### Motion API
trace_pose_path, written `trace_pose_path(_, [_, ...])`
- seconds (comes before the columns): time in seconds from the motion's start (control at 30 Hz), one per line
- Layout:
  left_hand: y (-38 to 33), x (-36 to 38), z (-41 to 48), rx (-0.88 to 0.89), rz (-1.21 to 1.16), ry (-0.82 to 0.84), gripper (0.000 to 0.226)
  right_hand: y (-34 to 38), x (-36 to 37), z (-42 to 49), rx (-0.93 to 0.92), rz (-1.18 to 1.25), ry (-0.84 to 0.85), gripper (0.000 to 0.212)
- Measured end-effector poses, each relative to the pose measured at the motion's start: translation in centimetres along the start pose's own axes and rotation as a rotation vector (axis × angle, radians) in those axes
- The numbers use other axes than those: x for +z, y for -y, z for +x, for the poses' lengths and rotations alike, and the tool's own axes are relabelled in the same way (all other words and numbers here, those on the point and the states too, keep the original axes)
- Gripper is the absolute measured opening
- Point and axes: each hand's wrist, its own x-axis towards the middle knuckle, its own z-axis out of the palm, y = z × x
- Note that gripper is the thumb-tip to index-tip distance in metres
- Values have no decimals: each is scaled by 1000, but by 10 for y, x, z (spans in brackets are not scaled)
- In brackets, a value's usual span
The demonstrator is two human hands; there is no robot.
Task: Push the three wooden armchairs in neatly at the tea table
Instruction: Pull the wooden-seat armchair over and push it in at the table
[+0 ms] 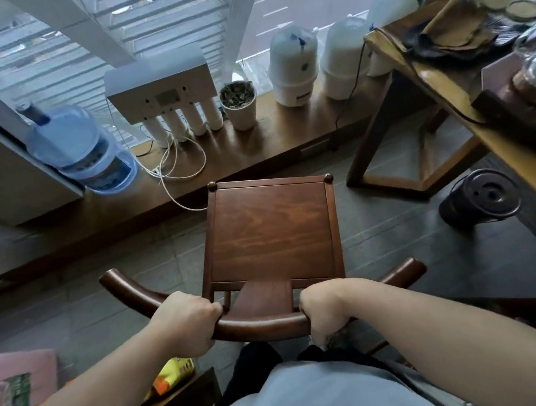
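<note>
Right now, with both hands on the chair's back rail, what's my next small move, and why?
Probably swing the armchair rightward toward the tea table. Both the left hand and right hand grip its rail, but its seat faces the window ledge, not the table.

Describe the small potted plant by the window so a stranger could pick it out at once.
Find the long wooden sill under the window. On it, between the white filter unit with four cartridges and two white domed tanks, stands the potted plant. It is the only open-topped white cup, holding sparse, dry-looking stems.
</note>
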Motion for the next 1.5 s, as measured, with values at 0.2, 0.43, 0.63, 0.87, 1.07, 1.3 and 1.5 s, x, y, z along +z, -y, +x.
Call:
trace_pose_path(0.2, [12, -5, 4, 26, 86, -13, 24, 11, -7, -7, 12, 12, -71, 14])
trace_pose_path(0.43, [35, -27, 28, 112, 171, -80, 29, 10, -10, -9, 74, 140, -141, 21])
trace_pose_path(0.63, [31, -58, 60, 221, 206, -78, 21, -3, -8, -25, 155, 282, -193, 22])
trace_pose_path(0.87, [15, -99, 93, 365, 344, -58, 23, -20, 9, -39, 245, 432, -265, 25])
trace_pose_path(1.07, [-10, -125, 121, 463, 488, -47, 23, -31, 30, -51, 320, 587, -317, 25])
trace_pose_path(1.3, [-32, -157, 151, 544, 569, -75, 17, -37, 50, -56, 408, 728, -429, 26])
trace_pose_path(1.5, [-49, -179, 184, 620, 583, -159, 19, -37, 65, -58, 557, 646, -676, 30])
